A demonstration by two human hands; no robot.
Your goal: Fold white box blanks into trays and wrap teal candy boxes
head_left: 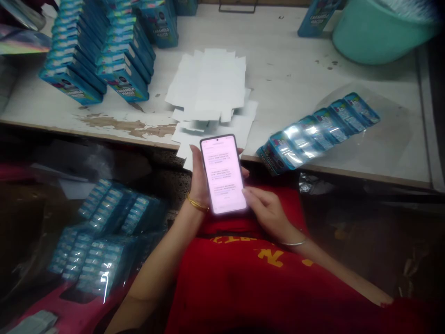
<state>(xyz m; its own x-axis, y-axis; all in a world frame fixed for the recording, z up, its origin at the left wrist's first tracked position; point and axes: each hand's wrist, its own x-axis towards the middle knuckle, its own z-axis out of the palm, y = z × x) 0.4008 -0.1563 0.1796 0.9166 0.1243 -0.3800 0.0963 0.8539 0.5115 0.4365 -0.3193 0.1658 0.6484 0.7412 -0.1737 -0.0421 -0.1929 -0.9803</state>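
Table: a white top (278,60) is carried across the view, its near edge worn to brown at the left; a stretch of white surface is left between the white card and the bucket.
Red apron: yellow characters are printed on the red cloth (222,283), partly lost in folds.
Standing boxes: blue boxes (127,86) are ranked in rows at the far left of the table; "CARAMELO" can be read, with a blurred word beginning "MAC" below.
Stacked boxes: blue bundles (104,260) are piled on a pink support (41,311), below the table's edge; their print is too blurred to read.
Bucket: a green bucket (375,37) is set at the far right, beside a single box (314,21) also marked "CARAMELO".
Box row: shiny blue boxes (313,134) are laid slantwise, one end brought to the near edge.
White card: flat blanks (208,83) are heaped mid-table, some overhanging the near edge.
Phone: a lit phone (224,176) is held upright at the near edge, before the card; its lines are too small to read.
Left grip: the phone is clasped from both sides by the left hand (199,181).
Right grip: the phone's lower right edge is touched by the thumb of the right hand (267,208); how far the fingers are closed cannot be told.
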